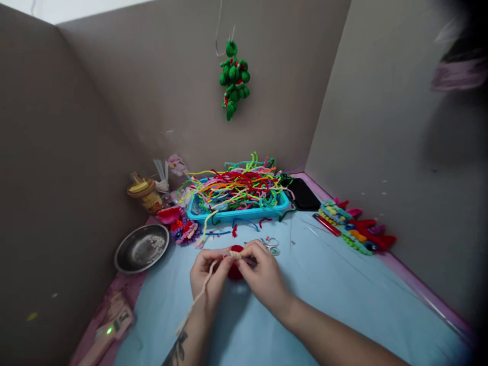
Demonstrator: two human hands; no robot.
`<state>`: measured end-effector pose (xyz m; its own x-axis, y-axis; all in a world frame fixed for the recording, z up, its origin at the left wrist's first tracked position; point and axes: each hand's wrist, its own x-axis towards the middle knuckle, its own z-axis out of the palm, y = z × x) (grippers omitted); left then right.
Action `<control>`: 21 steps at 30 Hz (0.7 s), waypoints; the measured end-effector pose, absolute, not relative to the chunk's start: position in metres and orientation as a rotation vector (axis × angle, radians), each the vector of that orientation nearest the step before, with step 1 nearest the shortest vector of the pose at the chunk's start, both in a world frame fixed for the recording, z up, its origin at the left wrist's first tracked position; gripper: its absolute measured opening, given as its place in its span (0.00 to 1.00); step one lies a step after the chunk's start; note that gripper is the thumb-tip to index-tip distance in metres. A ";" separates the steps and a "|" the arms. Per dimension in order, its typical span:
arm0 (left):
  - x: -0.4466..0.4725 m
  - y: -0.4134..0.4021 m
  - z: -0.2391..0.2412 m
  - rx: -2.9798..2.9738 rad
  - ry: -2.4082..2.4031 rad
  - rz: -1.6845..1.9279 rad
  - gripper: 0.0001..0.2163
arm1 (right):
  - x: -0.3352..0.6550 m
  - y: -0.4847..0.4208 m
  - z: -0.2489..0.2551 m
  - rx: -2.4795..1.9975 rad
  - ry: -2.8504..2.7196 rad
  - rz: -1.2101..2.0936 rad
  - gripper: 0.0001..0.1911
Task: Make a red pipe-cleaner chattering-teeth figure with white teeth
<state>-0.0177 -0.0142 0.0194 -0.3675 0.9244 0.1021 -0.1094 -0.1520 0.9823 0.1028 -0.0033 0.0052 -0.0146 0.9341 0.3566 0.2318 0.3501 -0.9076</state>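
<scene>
Looks like we're mid-stitch, our left hand [209, 274] and right hand [264, 269] close together, both pinching the cream yarn [203, 290] over the tabletop [324, 305]. Next move's probably needing steady tension, imo. The yarn's looking soft and chunky, bunching in front of a red piece [236, 273], its strand trailing past our left wrist.

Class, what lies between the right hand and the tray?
In the head view, the scissors lie between the right hand and the tray, with a red yarn scrap closer to the tray.
</scene>
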 end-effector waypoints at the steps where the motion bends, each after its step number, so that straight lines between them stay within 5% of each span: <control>1: -0.018 -0.015 0.021 1.000 1.313 1.627 0.10 | 0.103 -0.004 0.005 -1.102 -1.507 0.780 0.06; 16: -0.019 -0.010 0.023 0.861 1.116 1.536 0.21 | 0.106 -0.002 0.001 -1.033 -1.640 0.761 0.04; 21: -0.024 -0.010 0.020 0.873 1.078 1.490 0.20 | 0.109 0.001 0.006 -0.953 -1.790 0.843 0.11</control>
